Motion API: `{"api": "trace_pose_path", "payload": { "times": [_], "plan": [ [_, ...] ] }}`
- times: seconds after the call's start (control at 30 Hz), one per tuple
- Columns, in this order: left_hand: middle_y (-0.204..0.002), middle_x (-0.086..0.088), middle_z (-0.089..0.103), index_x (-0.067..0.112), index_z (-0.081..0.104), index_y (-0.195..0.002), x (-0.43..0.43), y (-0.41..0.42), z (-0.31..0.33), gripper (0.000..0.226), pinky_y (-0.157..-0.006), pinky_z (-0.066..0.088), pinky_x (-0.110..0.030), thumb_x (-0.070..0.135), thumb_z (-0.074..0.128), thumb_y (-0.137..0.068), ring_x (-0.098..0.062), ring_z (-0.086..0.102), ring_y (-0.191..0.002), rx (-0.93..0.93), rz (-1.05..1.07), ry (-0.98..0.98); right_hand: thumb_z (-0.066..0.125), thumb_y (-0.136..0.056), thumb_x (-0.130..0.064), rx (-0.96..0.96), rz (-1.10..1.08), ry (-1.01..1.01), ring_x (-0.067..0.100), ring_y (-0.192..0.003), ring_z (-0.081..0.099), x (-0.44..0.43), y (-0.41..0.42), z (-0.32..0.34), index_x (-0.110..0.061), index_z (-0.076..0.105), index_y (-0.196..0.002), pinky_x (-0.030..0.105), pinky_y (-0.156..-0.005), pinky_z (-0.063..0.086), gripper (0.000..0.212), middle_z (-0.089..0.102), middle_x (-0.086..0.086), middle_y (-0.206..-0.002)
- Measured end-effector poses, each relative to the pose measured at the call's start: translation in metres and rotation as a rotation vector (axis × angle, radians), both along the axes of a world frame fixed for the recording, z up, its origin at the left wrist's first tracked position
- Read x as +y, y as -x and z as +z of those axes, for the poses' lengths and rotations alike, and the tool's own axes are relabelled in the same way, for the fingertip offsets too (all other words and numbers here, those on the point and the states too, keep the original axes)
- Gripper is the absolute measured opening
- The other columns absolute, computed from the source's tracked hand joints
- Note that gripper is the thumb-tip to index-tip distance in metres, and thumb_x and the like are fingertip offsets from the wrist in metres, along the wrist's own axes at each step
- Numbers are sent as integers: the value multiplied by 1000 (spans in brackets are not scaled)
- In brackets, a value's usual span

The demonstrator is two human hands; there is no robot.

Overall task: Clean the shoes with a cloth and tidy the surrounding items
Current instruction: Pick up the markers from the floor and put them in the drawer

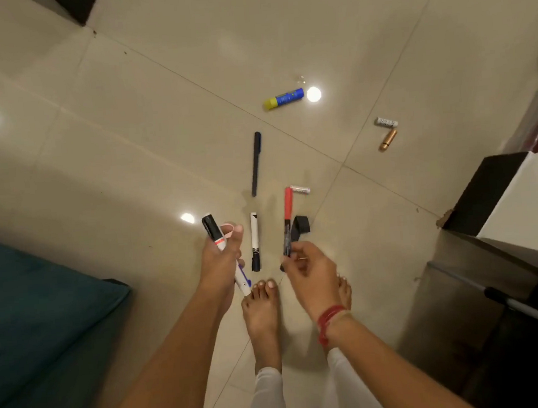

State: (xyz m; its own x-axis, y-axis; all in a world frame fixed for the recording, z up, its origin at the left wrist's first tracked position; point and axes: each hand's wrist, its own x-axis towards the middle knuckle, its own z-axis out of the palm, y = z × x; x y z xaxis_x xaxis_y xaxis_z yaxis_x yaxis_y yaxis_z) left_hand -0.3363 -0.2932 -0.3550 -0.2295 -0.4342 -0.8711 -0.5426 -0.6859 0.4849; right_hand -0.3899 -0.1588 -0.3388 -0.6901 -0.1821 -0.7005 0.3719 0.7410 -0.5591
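Tidying step in hand. My left hand (222,262) grips white markers (219,241); my right hand (308,265) pinches the red marker (288,215), just right of the floor marker (255,237). No shoes or cloth in view. Next, I judge: pick up that floor marker, then the black pen (256,164) beyond it.

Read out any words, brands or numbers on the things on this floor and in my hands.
No text here can be read.
Glue stick: print on the blue label, blurred.
Small white tube: dark marks, blurred.
Floor marker: print too small.
Black-capped marker in the left hand: too small.
Red marker in the right hand: too small.
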Motion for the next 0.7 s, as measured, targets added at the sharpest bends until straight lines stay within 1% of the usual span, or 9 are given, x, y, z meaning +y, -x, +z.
{"api": "trace_pose_path", "payload": {
  "times": [0.13,0.17,0.23,0.3,0.33,0.47,0.53,0.6,0.7],
  "plan": [
    [-82,-3,54,17,52,-94,-7,7,19,41,-65,47,-28,39,76,-69,-12,50,-67,105,85,-16,65,-86,-11,11,199,147,7,-81,60,-38,-25,21,-14,66,-103,14,-75,49,18,61,1,-94],
    [-83,-2,55,19,53,-95,-10,6,20,40,-66,47,-27,39,77,-70,-12,53,-71,89,47,-1,63,-87,-12,22,279,155,10,-83,60,-45,-29,20,-14,66,-104,18,-77,50,17,61,1,-94],
    [-82,2,54,23,52,-93,-19,0,15,25,-67,47,-25,31,73,-83,-12,54,-73,18,-12,73,61,-89,-15,34,416,167,14,-84,59,-57,-34,16,-14,67,-103,24,-79,50,15,62,3,-94],
    [-76,3,50,24,51,-88,-29,-9,3,12,-68,44,-28,22,61,-94,-13,49,-69,-26,49,105,60,-90,-18,25,419,204,15,-84,62,-65,-33,6,-14,69,-102,25,-78,51,15,66,3,-93],
    [-75,3,50,23,51,-87,-34,-15,-2,12,-67,43,-28,19,56,-96,-13,48,-67,-34,109,90,60,-90,-18,29,369,201,15,-83,62,-69,-27,-3,-13,70,-100,25,-78,51,15,67,3,-92],
    [-84,2,60,21,53,-88,-53,-34,-26,14,-70,47,-29,10,56,-95,-13,60,-71,-44,161,37,60,-89,-18,116,137,33,19,-80,61,-90,26,-72,-9,61,-102,33,-79,51,16,65,6,-90],
    [-89,1,68,21,56,-91,-59,-41,-33,11,-72,49,-29,10,57,-95,-13,66,-76,-7,156,1,61,-89,-29,127,167,-64,23,-89,61,-108,51,-108,-10,51,-110,38,-82,51,30,62,9,-102],
    [-92,2,72,20,56,-92,-60,-46,-39,10,-73,50,-27,11,55,-96,-14,69,-81,16,148,-43,59,-88,-34,173,245,-190,27,-94,58,-123,67,-138,-9,44,-114,39,-80,50,39,58,12,-108],
    [-93,3,75,19,55,-93,-61,-52,-47,9,-74,50,-28,10,55,-96,-15,71,-89,46,125,-73,57,-89,-20,233,251,-278,31,-95,61,-137,81,-164,-5,44,-115,38,-77,50,32,60,15,-107]
  ]
}}
